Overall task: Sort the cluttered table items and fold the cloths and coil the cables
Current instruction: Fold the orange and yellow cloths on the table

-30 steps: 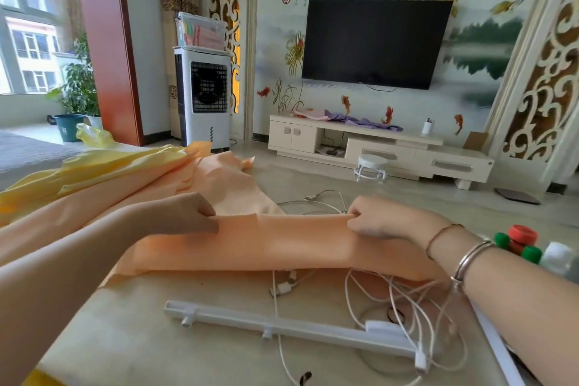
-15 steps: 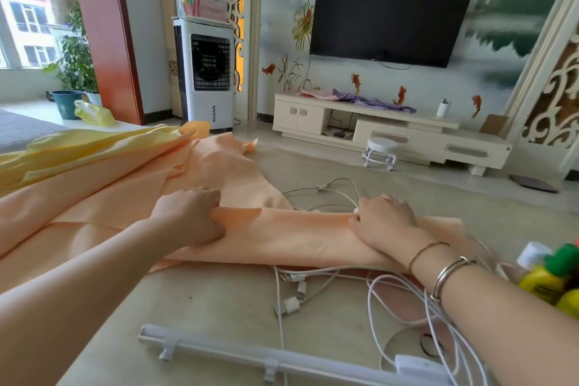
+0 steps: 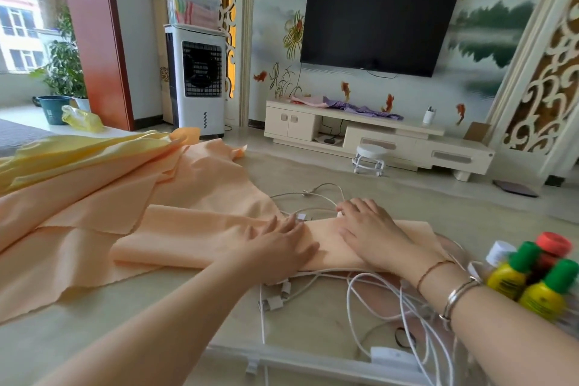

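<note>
We press both palms flat on the folded strip of the peach cloth (image 3: pixel 200 238), which lies across the middle of the tabletop (image 3: pixel 131 316) with its loose, unfolded part spreading off to our left and a yellow cloth (image 3: pixel 72 150) bunched beyond it. Our left hand (image 3: pixel 275 247) rests on the middle of the strip and our right hand (image 3: pixel 372 229) on its right end, fingers straight and spread a little apart, gripping nothing, so both simply flatten the fabric. By our reading we are in the middle of folding this cloth: one long fold is laid down and is being smoothed, while most of the sheet is not yet folded. The tangle of white cables (image 3: pixel 369 291) runs partly under the near edge of the strip and out behind it near our right fingertips, and it is not coiled at all. To our right stand small bottles (image 3: pixel 529 282) with green and red caps, just beside our right forearm, and a white plastic rail (image 3: pixel 313 363) lies along the near edge. The next move probably calls for taking hold of the strip's edge and turning it over again toward the loose part, keeping the edges in line; we should take care that the fabric does not drag the cables along or sweep into the bottles
</note>
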